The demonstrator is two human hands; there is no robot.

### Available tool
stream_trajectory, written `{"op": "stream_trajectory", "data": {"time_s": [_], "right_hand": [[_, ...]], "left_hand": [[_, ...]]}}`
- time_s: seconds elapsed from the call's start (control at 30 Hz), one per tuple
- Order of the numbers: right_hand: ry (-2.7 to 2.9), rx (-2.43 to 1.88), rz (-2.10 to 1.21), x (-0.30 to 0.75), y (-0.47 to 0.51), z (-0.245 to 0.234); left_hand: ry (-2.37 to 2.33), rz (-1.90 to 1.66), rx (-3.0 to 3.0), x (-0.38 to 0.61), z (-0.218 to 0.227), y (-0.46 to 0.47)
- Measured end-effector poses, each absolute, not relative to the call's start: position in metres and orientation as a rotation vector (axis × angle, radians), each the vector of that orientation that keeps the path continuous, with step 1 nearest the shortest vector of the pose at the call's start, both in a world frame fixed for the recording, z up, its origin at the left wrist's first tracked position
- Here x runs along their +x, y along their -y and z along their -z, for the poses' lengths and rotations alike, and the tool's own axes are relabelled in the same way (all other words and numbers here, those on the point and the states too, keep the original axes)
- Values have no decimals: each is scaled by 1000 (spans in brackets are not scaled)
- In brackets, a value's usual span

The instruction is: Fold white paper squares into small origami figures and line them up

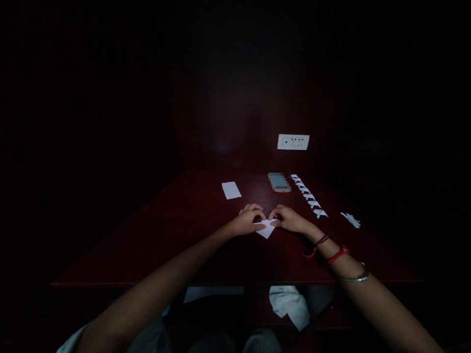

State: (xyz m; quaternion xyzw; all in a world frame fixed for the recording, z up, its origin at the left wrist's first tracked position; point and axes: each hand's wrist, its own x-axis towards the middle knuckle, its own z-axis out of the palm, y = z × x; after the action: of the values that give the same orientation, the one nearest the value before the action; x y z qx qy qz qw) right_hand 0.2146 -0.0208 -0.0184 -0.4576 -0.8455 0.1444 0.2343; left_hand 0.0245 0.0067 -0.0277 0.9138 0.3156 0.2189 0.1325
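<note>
The bare left hand (250,220) and bare right hand (290,219) partly hide the folded white paper (267,232). Pixel blocks obscure the flat rectangular phone (279,182). The dark-red wooden table (147,240) covers part of the crumpled white cloth (290,303); the lower edge crops the bare right forearm (379,299).

Table (147,235), items upon it.
Folded paper (267,232) at front; card (231,190) behind, leftward; phone (278,182) behind, rightward (folded row (308,196) just right of it); slips (352,220) farthest right.

Red bracelets (337,255) and silver bangle (357,279), right forearm (386,306); pale left sleeve (70,340).
</note>
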Motion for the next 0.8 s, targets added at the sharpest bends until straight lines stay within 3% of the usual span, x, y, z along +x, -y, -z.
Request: {"op": "stream_trajectory", "data": {"time_s": [0.37, 0.8], "right_hand": [[2320, -1248, -425, 214, 21, 16], [2381, -1185, -134, 211, 25, 12]], "left_hand": [[-936, -658, 2623, 26, 27, -6], [-891, -751, 2701, 28, 28, -5]]}}
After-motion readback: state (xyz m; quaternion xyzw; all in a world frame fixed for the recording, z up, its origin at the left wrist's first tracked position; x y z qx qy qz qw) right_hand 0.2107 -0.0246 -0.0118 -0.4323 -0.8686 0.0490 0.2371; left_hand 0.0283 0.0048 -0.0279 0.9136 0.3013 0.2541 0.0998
